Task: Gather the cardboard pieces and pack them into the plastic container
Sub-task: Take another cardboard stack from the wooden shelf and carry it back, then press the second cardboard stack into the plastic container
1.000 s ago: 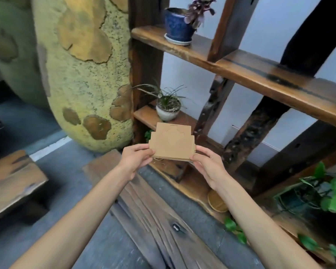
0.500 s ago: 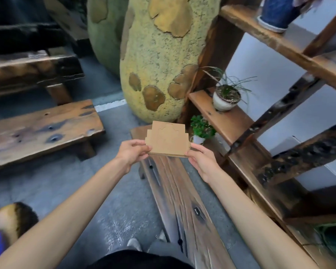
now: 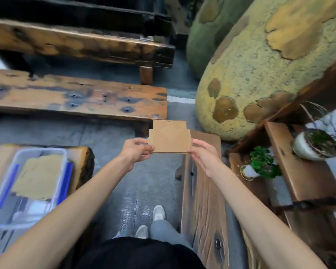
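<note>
I hold a thin stack of brown cardboard pieces (image 3: 169, 137) flat in front of me, above the grey floor. My left hand (image 3: 137, 151) grips its left edge and my right hand (image 3: 204, 155) grips its right edge. At the lower left a clear plastic container (image 3: 63, 171) with blue side strips stands on a wooden block. Inside it lies another brown cardboard piece (image 3: 36, 174), with some white and grey items below it. The container is well to the left of my hands and lower.
Two wooden benches (image 3: 76, 98) lie across the top left. A long plank (image 3: 204, 200) runs along the floor on the right. A large yellow boulder-like form (image 3: 260, 74) and a wooden shelf (image 3: 291, 162) with small potted plants (image 3: 262, 165) stand on the right. My feet (image 3: 158, 212) are below.
The view has swung left and down from the shelf. The container has come into sight at the lower left. Both hands keep the same hold on the cardboard stack.
</note>
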Action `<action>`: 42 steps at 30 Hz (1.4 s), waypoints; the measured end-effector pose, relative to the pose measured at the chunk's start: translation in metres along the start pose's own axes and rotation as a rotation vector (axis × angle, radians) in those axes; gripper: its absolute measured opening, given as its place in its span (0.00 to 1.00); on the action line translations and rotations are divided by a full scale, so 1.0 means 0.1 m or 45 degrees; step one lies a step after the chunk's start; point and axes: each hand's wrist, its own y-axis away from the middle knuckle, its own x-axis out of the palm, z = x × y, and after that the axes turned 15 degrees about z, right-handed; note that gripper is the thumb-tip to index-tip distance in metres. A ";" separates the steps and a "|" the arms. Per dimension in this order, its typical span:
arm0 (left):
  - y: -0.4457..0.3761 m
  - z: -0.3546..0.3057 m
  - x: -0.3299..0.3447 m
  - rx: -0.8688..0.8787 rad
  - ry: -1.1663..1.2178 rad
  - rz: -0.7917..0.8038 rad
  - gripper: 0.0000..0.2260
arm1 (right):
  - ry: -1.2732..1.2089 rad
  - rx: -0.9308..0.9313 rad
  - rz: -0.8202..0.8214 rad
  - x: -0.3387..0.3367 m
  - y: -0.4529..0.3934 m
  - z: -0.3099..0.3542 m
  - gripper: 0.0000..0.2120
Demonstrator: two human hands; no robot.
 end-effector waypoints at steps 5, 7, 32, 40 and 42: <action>-0.04 0.07 -0.40 0.000 0.158 -0.228 0.18 | 0.247 0.057 0.185 0.41 -0.51 0.19 0.19; -0.03 0.11 -0.50 -0.016 0.213 -0.307 0.18 | 0.334 0.076 0.235 0.57 -0.67 0.23 0.19; 0.94 1.01 -1.99 -0.053 0.587 -1.308 0.16 | 1.236 0.038 1.117 3.53 -1.26 -0.12 0.22; 0.98 1.22 -2.48 -0.156 0.498 -1.386 0.16 | 1.691 -0.124 1.224 4.38 -1.33 -0.29 0.22; 0.96 1.27 -2.53 -0.208 0.452 -1.384 0.16 | 1.825 -0.132 1.239 4.48 -1.35 -0.35 0.22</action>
